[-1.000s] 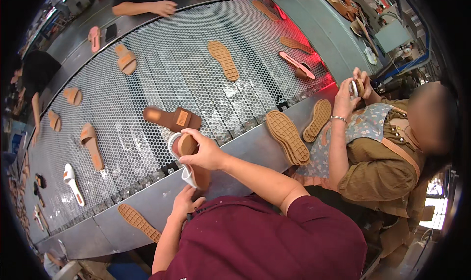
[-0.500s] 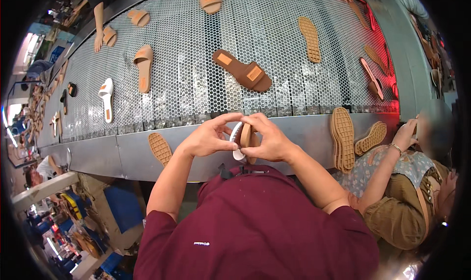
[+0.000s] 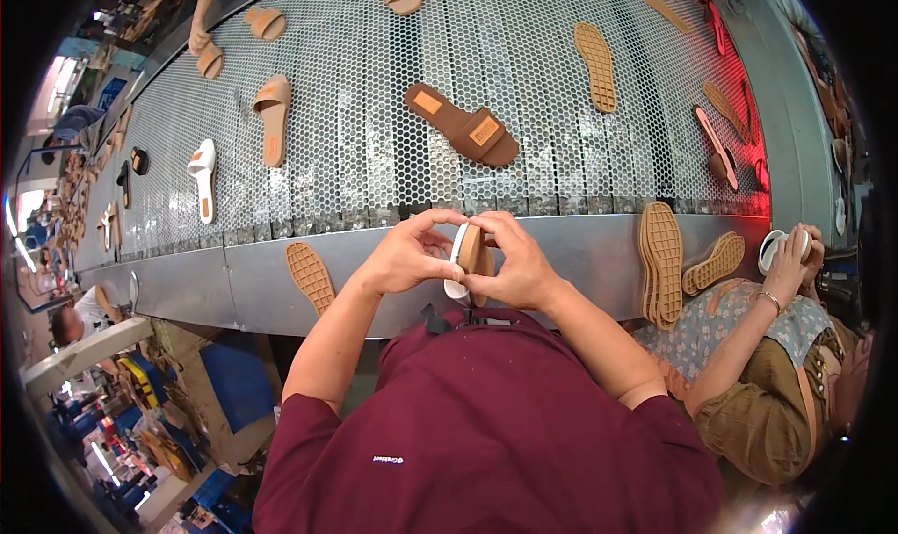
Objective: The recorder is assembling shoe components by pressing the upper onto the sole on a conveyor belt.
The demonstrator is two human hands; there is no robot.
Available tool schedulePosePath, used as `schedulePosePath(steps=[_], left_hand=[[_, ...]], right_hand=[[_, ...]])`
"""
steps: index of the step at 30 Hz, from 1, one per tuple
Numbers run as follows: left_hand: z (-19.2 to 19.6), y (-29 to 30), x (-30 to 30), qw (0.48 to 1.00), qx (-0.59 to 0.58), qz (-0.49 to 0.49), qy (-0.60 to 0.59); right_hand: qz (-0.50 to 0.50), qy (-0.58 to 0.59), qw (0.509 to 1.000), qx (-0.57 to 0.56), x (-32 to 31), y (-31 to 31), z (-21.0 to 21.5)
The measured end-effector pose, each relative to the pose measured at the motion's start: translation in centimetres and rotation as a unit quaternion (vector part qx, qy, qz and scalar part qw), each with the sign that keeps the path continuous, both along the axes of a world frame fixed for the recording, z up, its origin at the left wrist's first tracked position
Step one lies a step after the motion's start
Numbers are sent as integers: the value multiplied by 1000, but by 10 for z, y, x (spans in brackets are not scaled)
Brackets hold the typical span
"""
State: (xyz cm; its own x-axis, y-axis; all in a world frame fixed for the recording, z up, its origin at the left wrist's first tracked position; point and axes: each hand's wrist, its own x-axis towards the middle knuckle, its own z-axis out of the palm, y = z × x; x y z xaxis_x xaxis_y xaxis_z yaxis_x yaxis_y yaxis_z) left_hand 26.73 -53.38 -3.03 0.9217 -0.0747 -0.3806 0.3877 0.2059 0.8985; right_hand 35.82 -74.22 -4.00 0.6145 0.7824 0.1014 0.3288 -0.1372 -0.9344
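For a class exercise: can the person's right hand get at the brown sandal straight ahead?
Probably yes: nothing seems to block the way to the brown sandal, though the right hand is holding a white-and-tan shoe.

Honeycomb metal belt [image 3: 346, 160]: brown strapped sandal [image 3: 461, 125] central, white strapped sandal [image 3: 204, 180] left.
Grey metal ledge [image 3: 599, 253] before it: stacked tan soles [image 3: 662, 263] right, lone tan sole [image 3: 309, 277] left.
Between left hand [image 3: 412, 253] and right hand [image 3: 514, 258]: white-and-tan sandal [image 3: 470, 251].
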Motion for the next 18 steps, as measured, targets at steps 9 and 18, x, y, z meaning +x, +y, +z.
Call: schedulePosePath(steps=[9, 18], left_hand=[[3, -36, -1, 989, -96, 100, 43], [14, -59, -6, 944, 278, 124, -125]], right_hand=[[-63, -59, 996, -15, -3, -8, -5], [-18, 27, 999, -1, 25, -25, 7]])
